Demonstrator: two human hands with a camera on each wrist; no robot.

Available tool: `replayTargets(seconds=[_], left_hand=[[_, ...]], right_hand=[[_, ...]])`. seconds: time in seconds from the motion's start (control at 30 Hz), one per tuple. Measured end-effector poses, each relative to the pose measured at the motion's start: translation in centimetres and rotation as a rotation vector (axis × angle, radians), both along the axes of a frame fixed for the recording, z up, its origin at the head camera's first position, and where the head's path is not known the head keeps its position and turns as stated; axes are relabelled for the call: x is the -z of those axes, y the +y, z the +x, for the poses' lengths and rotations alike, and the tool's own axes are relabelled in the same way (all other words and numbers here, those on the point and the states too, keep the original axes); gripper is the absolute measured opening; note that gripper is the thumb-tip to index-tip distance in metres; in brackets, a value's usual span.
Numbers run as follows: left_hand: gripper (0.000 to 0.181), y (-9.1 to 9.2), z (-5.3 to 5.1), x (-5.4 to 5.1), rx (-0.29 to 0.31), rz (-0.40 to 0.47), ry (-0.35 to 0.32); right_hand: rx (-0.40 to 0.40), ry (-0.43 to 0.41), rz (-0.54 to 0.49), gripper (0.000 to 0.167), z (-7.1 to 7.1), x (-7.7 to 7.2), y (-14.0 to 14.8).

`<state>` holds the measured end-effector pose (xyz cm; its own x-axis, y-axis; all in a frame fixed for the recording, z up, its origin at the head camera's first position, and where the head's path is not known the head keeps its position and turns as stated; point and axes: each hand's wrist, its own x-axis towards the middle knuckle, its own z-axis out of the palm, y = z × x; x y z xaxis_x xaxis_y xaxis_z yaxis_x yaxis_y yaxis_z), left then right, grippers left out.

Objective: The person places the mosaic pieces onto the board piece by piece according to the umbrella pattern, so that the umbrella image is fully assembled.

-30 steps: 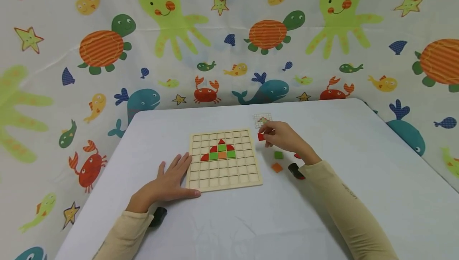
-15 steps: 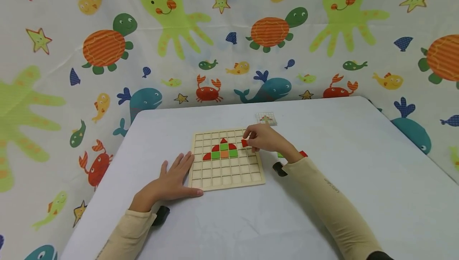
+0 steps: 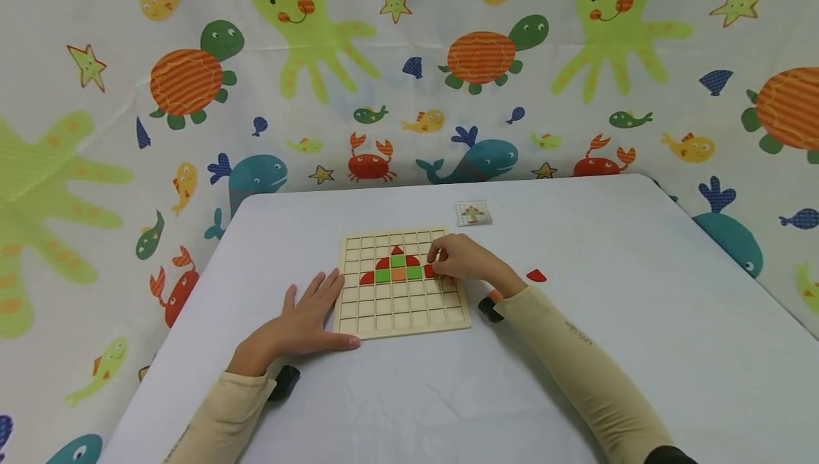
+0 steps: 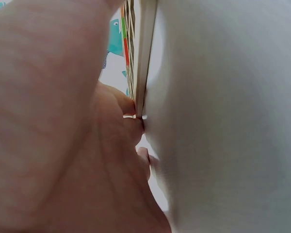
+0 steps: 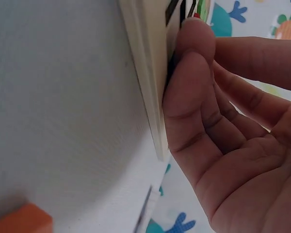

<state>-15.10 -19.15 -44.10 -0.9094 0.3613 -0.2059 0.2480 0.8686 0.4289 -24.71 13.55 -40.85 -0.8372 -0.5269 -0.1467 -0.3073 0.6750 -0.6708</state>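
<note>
A wooden grid board [image 3: 399,315] lies on the white table, with red, green and orange tiles forming a stepped shape in its upper half. At the right end of the lowest tile row, my right hand [image 3: 467,259] pinches a red tile [image 3: 429,271] between thumb and fingers, at the board's surface. Only a sliver of that red piece shows past the fingertips [image 5: 196,39] in the right wrist view. My left hand [image 3: 301,325] lies spread, its fingers and thumb touching the board's left side and lower left corner; the left wrist view shows fingers against the edge.
Behind the board is a small pattern card [image 3: 472,214]. A loose red piece [image 3: 536,276] lies right of my right wrist. An orange tile [image 5: 24,221] sits near the board, mostly covered by the right wrist in the head view. A printed cloth [image 3: 397,123] hangs behind the table.
My right hand has carried the red tile leftward from beside the card, then down over the board to the end of the lowest tile row. The left hand has stayed at the board's edge.
</note>
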Motion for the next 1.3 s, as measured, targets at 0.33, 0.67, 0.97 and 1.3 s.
replayTargets(seconds=[0.33,0.67,0.97,1.3], left_hand=[[0.128,-0.09,-0.06,-0.37,0.008,0.010,0.010],[0.129,0.02,-0.05,-0.57,0.018,0.011,0.009],[0.128,-0.02,-0.07,-0.45,0.012,0.003,-0.001],[0.129,0.03,0.13,-0.27,0.004,0.014,-0.007]], right_hand=[[-0.039,0.035,-0.005,0.010,-0.19,0.21,-0.07],[-0.046,0.025,-0.003,0.012,-0.02,0.24,0.04],[-0.047,0.012,-0.021,0.010,0.00,0.54,0.13],[-0.057,0.029,0.003,0.016,-0.22,0.94,0.20]])
